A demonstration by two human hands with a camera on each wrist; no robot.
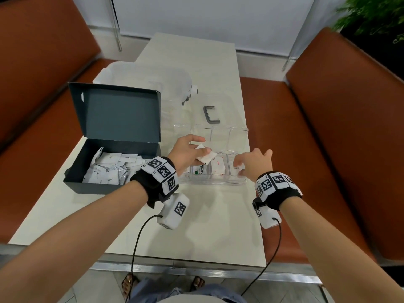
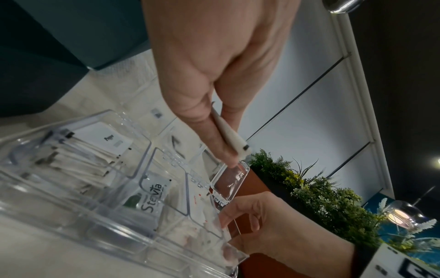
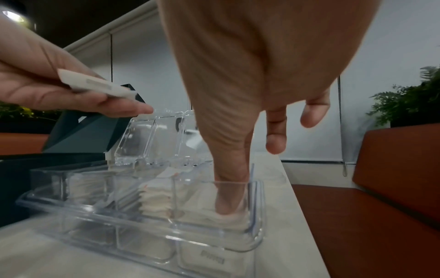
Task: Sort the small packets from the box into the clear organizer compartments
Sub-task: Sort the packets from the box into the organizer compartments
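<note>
Your table (image 1: 196, 68) runs pale and long between two brown benches (image 1: 341, 132), with a plant (image 1: 376, 16) at the far right corner. On its left side sits the dark box (image 1: 113, 147), lid standing up behind it, and a loose heap of white packets (image 1: 109, 169) lies inside. Behind the box is a translucent white lid or bin (image 1: 142, 77); you cannot tell which from here. The clear organizer (image 1: 214, 182) stands just right of the box, its small lids (image 3: 152, 139) flipped up at the back, and a grey handle (image 1: 211, 114) lies on the table beyond it. In the organizer's row, the left compartment holds packets on edge, the next shows a Stevia packet (image 2: 152, 195), the third holds packets with red print (image 1: 218, 167), and the right-end one holds a flat stack of white packets (image 3: 214, 218). Your left hand (image 1: 188, 154) hovers above the middle compartments, grasping a white packet (image 1: 204, 158) between thumb and fingers; the left wrist view shows that packet (image 2: 232, 135) edge-on in the pinch. Your right hand (image 1: 253, 165) reaches down into the right-end compartment, forefinger (image 3: 228, 180) pressing on the stack there while the other fingers spread loose above the rim, gripping nothing that shows.
</note>
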